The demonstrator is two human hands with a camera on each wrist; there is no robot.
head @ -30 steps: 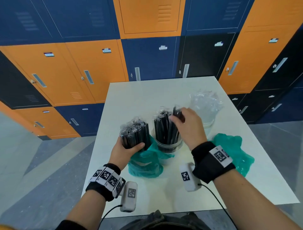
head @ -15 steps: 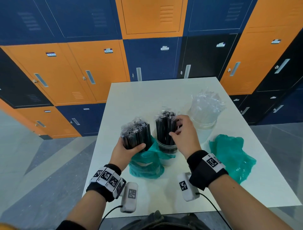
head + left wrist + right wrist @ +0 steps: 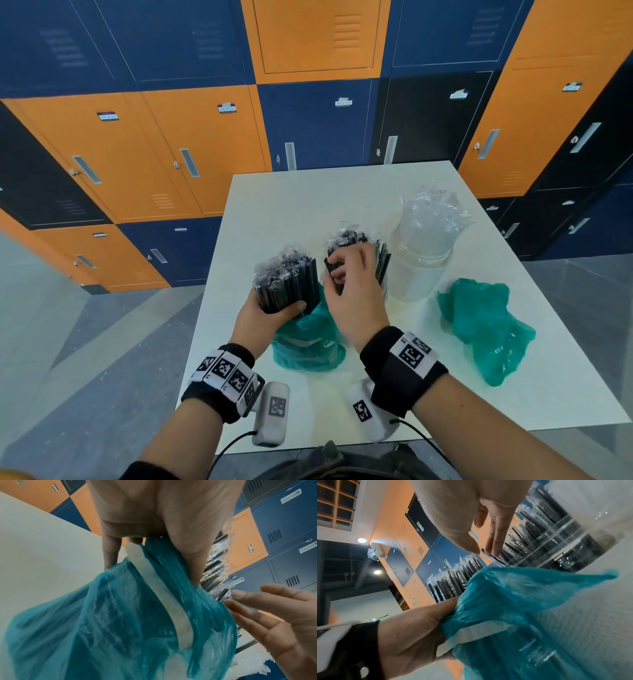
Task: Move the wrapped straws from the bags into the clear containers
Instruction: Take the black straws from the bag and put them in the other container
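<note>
My left hand point(image 3: 265, 320) grips a bundle of black wrapped straws point(image 3: 286, 281) that stands up out of a teal bag point(image 3: 308, 346), with the bag's neck bunched under my fingers point(image 3: 109, 550). To its right stands a clear container point(image 3: 565, 536) packed with black wrapped straws point(image 3: 352, 238). My right hand point(image 3: 347, 281) hovers between the bundle and that container. Its fingers point(image 3: 254, 607) are loosely extended, and the thumb and forefinger tips lie close to the container's straws. I see nothing held in it.
A second clear container point(image 3: 416, 277) holding clear-wrapped straws point(image 3: 433, 216) stands at the right. A crumpled empty teal bag point(image 3: 486, 329) lies in front of it. All rest on a white table point(image 3: 308, 202). Orange and blue lockers point(image 3: 171, 154) stand behind.
My right hand came down from the top of the black-straw container and moved left toward the bundle. The left hand and its bundle stayed put.
</note>
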